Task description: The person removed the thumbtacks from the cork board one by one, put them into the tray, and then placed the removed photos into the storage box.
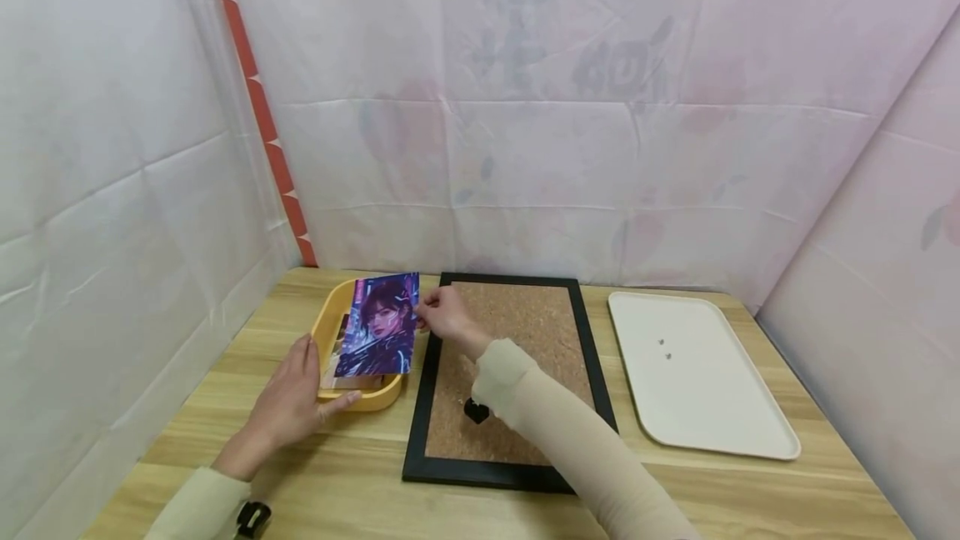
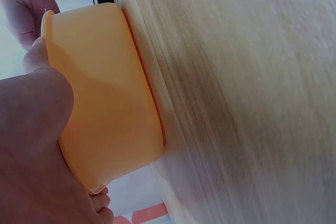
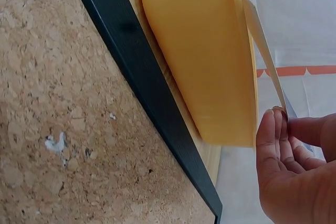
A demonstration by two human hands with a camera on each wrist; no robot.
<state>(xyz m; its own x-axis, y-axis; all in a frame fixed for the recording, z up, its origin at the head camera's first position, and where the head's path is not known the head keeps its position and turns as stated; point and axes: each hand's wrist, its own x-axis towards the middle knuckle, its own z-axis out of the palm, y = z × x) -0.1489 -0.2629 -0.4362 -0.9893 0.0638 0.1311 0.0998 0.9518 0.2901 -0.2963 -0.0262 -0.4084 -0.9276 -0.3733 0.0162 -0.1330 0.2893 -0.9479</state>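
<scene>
My right hand [image 1: 448, 312] pinches the right edge of a purple-and-blue picture card [image 1: 381, 327] printed with an illustrated portrait. The card is tilted over a yellow plastic bin [image 1: 392, 394]; from the right wrist view [image 3: 268, 56] its thin edge slants past the bin's rim. Beneath it, more picture cards [image 1: 352, 382] lie in the bin, mostly hidden. At the bin's front left corner rests my left hand [image 1: 288, 402], its thumb on the front rim and its fingers along the left side. The left wrist view shows the bin's outer wall [image 2: 105, 93] beside this hand.
A black-framed cork board [image 1: 502, 340] lies right of the bin, with my right forearm across it and a small black object [image 1: 476, 411] on it. Farther right, a white tray [image 1: 705, 390] holds two tiny metallic pieces [image 1: 664, 349]. White cloth walls surround the wooden table [image 1: 360, 490].
</scene>
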